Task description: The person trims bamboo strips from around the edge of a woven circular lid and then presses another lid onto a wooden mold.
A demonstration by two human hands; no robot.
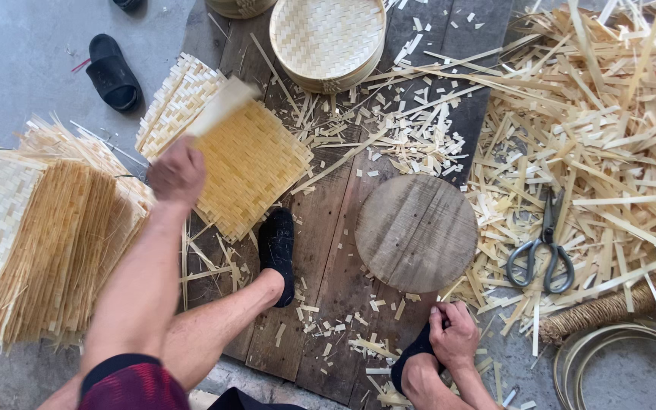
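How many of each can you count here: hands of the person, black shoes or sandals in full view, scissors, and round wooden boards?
Hands: 2, the left hand at a woven mat, the right hand at the right foot
Black footwear: 2, a sandal and a shoe
Scissors: 1
Round wooden board: 1
Total: 6

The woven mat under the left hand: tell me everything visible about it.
The woven mat is a square sheet of flat, golden-tan strips, bamboo by the look of it, plaited in a tight diagonal pattern. It lies turned like a diamond on the dark wooden planks, its upper edge overlapping a paler woven sheet. The left hand sits at its left corner, a blurred pale strip above it. Loose cuttings lie around it.
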